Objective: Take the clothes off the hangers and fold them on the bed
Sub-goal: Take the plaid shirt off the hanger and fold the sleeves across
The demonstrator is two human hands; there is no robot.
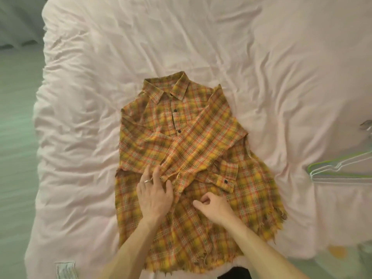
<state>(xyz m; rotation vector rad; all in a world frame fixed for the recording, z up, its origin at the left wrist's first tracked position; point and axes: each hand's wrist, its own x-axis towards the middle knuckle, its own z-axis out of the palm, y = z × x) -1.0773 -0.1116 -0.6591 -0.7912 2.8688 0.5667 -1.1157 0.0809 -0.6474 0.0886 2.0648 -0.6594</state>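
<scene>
Evidently, a shirt sleeve (203, 141) was pinched by the left hand (155, 193) to square the fold; at its four o'clock, the hold of the right hand (216, 207) was unclear.

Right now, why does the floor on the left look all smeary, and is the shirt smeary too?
In the head view the floor at the left is streaked with blur and tinted green; the plaid shirt in the middle is fairly sharp; the hangers at the right edge look soft.
</scene>
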